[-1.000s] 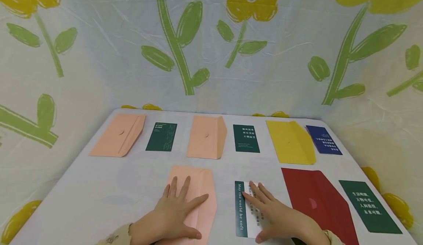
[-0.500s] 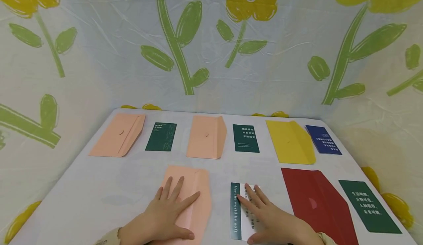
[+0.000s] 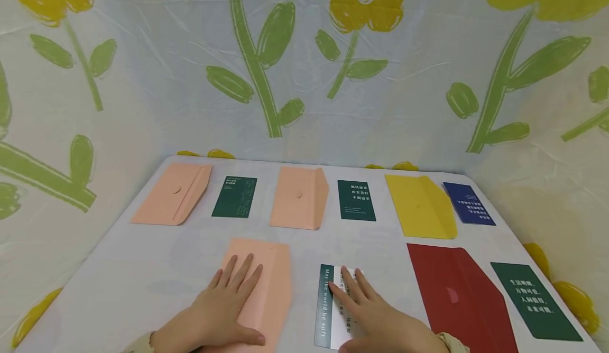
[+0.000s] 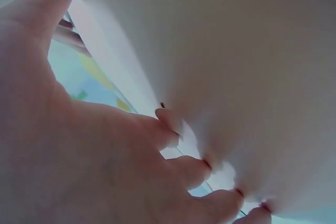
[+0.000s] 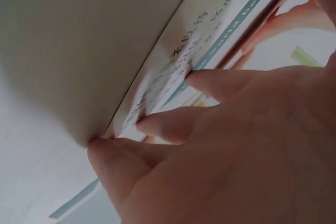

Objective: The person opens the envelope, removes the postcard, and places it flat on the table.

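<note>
My left hand (image 3: 216,308) lies with spread, straight fingers on a pink envelope (image 3: 273,273), whose flap side faces right. In the left wrist view the fingertips (image 4: 202,163) press on its pale surface. To the right, my right hand (image 3: 373,313) rests flat on a white card with a green strip (image 3: 323,305) that reads "May the world be soft". The right wrist view shows the fingertips (image 5: 144,121) touching the card's printed face (image 5: 176,56). The palm and thumb hide the card's lower right part. Both things lie flat on the white table (image 3: 119,279).
Along the back lie two pink envelopes (image 3: 173,194) with a green card (image 3: 234,197) between them, another green card (image 3: 357,201), a yellow envelope (image 3: 420,205) and a blue card (image 3: 468,203). At right sit a red envelope (image 3: 459,289) and a green card (image 3: 535,300). Flowered cloth (image 3: 304,67) walls the table.
Both hands have slid left over the table, the pink envelope moving under the left hand and the white-and-green card under the right. The other envelopes and cards stay put.
</note>
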Available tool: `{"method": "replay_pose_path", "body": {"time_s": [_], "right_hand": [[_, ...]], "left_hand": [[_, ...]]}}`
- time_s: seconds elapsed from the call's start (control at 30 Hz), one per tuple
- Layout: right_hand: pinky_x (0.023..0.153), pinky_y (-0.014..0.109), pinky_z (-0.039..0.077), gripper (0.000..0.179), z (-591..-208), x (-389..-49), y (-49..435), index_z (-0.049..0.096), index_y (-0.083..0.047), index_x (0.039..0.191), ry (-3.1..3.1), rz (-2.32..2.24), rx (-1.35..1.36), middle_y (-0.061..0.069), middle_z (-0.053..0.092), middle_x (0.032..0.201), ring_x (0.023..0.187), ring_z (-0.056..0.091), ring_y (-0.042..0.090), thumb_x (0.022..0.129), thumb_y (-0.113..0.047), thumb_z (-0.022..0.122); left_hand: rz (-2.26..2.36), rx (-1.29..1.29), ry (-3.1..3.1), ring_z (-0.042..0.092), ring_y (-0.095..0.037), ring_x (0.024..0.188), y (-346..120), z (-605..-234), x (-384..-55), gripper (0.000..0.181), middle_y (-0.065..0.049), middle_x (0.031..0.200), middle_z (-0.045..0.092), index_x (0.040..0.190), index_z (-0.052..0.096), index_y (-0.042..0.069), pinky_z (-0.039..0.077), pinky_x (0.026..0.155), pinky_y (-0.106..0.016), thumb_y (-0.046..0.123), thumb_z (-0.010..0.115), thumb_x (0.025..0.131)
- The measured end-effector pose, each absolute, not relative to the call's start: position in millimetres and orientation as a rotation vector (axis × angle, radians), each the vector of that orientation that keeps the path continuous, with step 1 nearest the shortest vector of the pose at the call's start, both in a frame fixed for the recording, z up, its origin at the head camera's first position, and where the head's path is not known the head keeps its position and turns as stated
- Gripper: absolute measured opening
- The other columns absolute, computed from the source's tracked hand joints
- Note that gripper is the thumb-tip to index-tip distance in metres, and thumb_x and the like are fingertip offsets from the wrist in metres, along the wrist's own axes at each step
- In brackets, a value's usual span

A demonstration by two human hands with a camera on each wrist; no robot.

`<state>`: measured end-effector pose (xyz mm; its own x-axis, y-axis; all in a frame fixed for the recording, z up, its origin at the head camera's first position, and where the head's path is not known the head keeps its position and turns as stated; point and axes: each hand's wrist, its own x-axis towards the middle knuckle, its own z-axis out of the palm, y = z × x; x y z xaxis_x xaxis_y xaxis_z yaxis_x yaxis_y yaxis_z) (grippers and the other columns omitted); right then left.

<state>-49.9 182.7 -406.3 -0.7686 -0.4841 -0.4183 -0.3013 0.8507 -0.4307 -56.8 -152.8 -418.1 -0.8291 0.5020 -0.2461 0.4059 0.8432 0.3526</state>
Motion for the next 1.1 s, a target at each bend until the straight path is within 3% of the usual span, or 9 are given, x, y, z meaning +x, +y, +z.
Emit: {"method": "replay_pose_path", "body": {"time_s": [0.27,0.5,0.7,0.8,0.9,1.0,1.1], "right_hand": [[0.093,0.066,0.043,0.106,-409,-49,161,0.028,-0.029,0.158,2.562,-0.418,-0.656,0.009,0.007,0.166,0.147,0.010,0.046,0.070,-0.059,0.080],[0.106,0.065,0.031,0.105,-409,-48,144,0.029,-0.025,0.158,2.583,-0.376,-0.710,0.012,0.010,0.166,0.147,0.011,0.044,0.073,-0.061,0.078],[0.105,0.065,0.033,0.104,-408,-50,132,0.028,-0.027,0.158,2.570,-0.360,-0.736,0.011,0.012,0.165,0.147,0.013,0.043,0.074,-0.066,0.075],[0.104,0.063,0.036,0.103,-408,-51,124,0.027,-0.027,0.158,2.565,-0.337,-0.757,0.010,0.011,0.166,0.147,0.014,0.043,0.075,-0.067,0.073],[0.107,0.060,0.033,0.103,-408,-52,116,0.026,-0.028,0.158,2.558,-0.315,-0.778,0.009,0.010,0.166,0.148,0.014,0.041,0.075,-0.068,0.072],[0.112,0.057,0.029,0.104,-409,-53,109,0.024,-0.028,0.159,2.554,-0.299,-0.795,0.008,0.008,0.166,0.149,0.012,0.038,0.076,-0.069,0.071],[0.114,0.055,0.025,0.104,-409,-54,103,0.022,-0.029,0.159,2.545,-0.301,-0.807,0.008,0.006,0.166,0.150,0.010,0.036,0.076,-0.069,0.070]], "left_hand": [[0.524,0.725,2.686,-0.004,-0.047,0.148,-172,-417,-56,0.130,-0.021,0.164,-0.002,0.157,0.013,-0.001,0.011,0.111,-0.069,0.082,0.063,0.071],[0.597,0.719,2.655,-0.010,-0.045,0.147,-186,-418,-56,0.134,-0.021,0.164,-0.007,0.156,0.007,-0.006,0.007,0.112,-0.067,0.077,0.068,0.070],[0.623,0.706,2.686,-0.009,-0.047,0.147,-201,-425,-56,0.134,-0.021,0.164,-0.006,0.156,0.008,-0.005,0.007,0.111,-0.069,0.078,0.068,0.070],[0.661,0.700,2.679,-0.010,-0.047,0.147,-210,-428,-56,0.133,-0.023,0.163,-0.006,0.156,0.007,-0.005,-0.001,0.113,-0.065,0.076,0.069,0.071],[0.691,0.701,2.669,-0.010,-0.047,0.147,-217,-430,-55,0.134,-0.026,0.162,-0.006,0.156,0.006,-0.006,-0.016,0.115,-0.041,0.074,0.071,0.071],[0.691,0.705,2.665,-0.009,-0.047,0.147,-223,-429,-54,0.135,-0.028,0.161,-0.006,0.155,0.005,-0.008,-0.022,0.105,-0.018,0.073,0.072,0.070],[0.680,0.708,2.671,-0.009,-0.047,0.147,-228,-428,-53,0.135,-0.030,0.161,-0.006,0.154,0.004,-0.010,-0.024,0.099,-0.011,0.073,0.072,0.071]]}}
